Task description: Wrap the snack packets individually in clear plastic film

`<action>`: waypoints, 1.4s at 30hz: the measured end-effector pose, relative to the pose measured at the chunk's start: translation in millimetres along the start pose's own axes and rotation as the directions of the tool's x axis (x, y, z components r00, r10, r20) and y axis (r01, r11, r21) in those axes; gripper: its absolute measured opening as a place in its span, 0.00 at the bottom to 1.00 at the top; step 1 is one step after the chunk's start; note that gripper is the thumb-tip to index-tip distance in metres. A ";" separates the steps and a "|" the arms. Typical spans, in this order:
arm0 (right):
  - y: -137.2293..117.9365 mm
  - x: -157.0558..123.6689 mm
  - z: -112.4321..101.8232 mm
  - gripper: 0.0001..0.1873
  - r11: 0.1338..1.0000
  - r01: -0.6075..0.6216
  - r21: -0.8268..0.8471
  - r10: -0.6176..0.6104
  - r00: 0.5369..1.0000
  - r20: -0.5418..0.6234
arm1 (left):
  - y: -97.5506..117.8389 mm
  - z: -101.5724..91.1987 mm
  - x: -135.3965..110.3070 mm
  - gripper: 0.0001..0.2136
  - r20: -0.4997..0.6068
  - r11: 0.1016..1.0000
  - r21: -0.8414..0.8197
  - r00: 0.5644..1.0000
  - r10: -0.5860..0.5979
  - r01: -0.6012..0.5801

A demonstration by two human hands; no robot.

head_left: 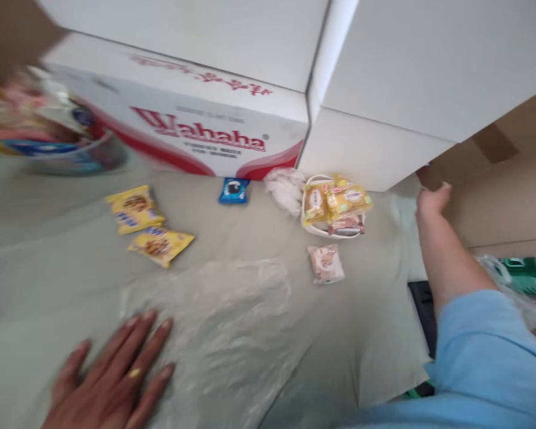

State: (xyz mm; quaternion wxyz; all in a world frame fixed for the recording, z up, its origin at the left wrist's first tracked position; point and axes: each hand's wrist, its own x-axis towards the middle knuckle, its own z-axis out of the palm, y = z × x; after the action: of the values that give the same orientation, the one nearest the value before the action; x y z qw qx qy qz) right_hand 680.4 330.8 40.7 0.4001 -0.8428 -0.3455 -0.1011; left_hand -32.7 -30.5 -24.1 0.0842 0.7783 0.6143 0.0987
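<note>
My left hand (111,375) lies flat on the grey-green cloth (49,262) at the bottom left, fingers spread, a ring on one finger, touching the edge of a clear plastic bag (223,322). My right hand (431,199), arm in a blue sleeve, reaches to the right edge of the cloth, against a brown cardboard box (495,190); its fingers are hidden. A small white basket (306,223) holds yellow snack packets (337,202). A pale packet (325,264) lies just in front of the basket.
Two yellow biscuit packets (136,208) (161,244) and a blue packet (233,190) lie on the cloth. White cartons, one printed Wahaha (205,134), stand behind. A bowl of snacks (49,137) is far left. Crumpled white plastic (286,187) lies by the basket. Green items (524,277) lie right.
</note>
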 end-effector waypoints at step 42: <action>-448.7 -480.3 46.9 0.17 0.330 0.664 0.671 -0.888 -0.023 0.459 | 9.3 -29.8 11.0 0.26 0.017 0.996 -0.031 0.997 0.082 -0.081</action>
State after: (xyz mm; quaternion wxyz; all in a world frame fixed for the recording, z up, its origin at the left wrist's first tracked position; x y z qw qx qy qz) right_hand 22.0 322.7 66.4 0.1736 -0.3773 -0.9019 0.1188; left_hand -29.1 -21.7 7.6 0.0976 0.8022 0.5797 0.1040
